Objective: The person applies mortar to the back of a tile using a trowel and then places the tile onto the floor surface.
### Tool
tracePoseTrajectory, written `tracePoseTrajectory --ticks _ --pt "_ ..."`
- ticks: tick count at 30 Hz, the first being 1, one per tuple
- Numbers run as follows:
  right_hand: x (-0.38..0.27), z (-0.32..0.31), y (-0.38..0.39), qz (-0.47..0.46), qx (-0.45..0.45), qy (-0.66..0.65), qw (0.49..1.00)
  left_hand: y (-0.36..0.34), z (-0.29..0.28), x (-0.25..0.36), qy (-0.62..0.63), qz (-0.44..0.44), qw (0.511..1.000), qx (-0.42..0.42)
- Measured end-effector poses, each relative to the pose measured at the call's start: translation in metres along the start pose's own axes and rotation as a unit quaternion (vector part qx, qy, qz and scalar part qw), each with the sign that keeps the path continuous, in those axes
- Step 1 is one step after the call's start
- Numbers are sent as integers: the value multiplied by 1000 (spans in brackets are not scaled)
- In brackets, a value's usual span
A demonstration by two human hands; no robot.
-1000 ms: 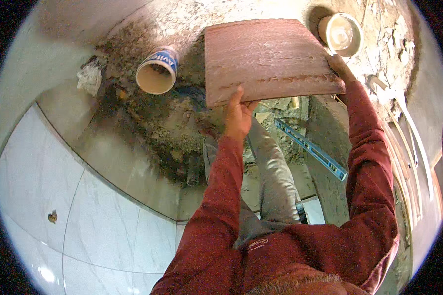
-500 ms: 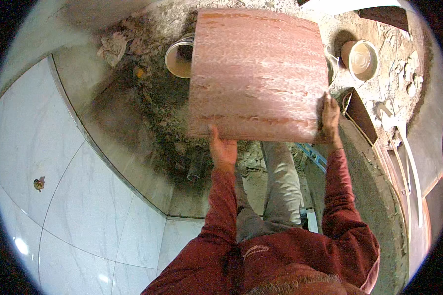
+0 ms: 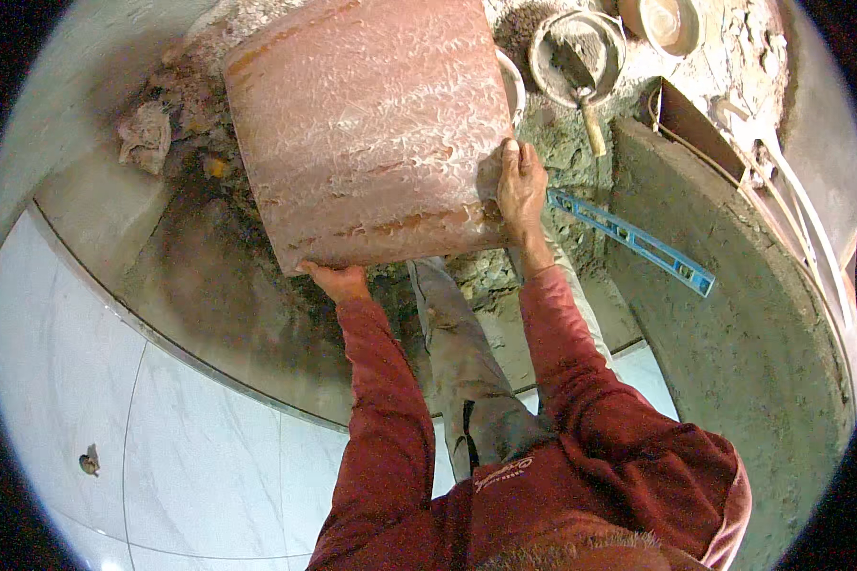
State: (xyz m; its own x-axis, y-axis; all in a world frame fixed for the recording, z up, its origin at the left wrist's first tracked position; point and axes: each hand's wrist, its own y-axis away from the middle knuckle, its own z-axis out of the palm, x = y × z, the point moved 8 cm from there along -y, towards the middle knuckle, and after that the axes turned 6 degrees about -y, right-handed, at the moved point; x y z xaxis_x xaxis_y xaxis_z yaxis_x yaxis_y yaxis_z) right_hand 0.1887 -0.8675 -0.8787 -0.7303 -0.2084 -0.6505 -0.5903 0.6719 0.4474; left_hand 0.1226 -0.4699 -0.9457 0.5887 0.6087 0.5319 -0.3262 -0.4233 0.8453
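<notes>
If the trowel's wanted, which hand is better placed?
Right, probably: the right hand is at the slab's lower-right corner, nearer the trowel. The left hand is at the lower-left corner, farther off. Both hold the slab, so the right would need to free its grip.

Arms (image 3: pixel 386 419) stretch forward, right hand (image 3: pixel 522 190) clasping, left hand (image 3: pixel 340 282) lower in view (seemingly clasping too).

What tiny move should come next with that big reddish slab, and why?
Maybe slide the left grip forward along the left edge of the reddish slab: it holds just the near left corner, the right grip holds the right edge, and most of the slab stretches beyond both.
</notes>
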Motion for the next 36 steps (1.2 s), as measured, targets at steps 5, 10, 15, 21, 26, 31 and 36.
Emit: tracePoseTrajectory --ticks 5,10,15,21,26,31,36 --pt "3 23 7 -47 -18 3 999 -47 -42 -13 89 -34 990 -100" --pt "42 33 -26 -30 -15 -24 999 -35 -29 -40 107 -70 985 -116" --pt "70 82 -61 -57 -158 116 979 -51 -84 -60 83 -126 984 -97" --pt "110 86 -103 -214 -217 297 905 -68 -36 -107 75 -159 979 -105" --pt "87 81 -73 -219 -236 167 932 -95 -65 -104 99 -171 980 -40" --pt "120 -14 -23 -446 -186 246 840 -100 -35 -120 87 -178 975 -100" --pt "236 -152 63 -53 -292 234 926 -68 -27 -98 33 -201 972 -115"
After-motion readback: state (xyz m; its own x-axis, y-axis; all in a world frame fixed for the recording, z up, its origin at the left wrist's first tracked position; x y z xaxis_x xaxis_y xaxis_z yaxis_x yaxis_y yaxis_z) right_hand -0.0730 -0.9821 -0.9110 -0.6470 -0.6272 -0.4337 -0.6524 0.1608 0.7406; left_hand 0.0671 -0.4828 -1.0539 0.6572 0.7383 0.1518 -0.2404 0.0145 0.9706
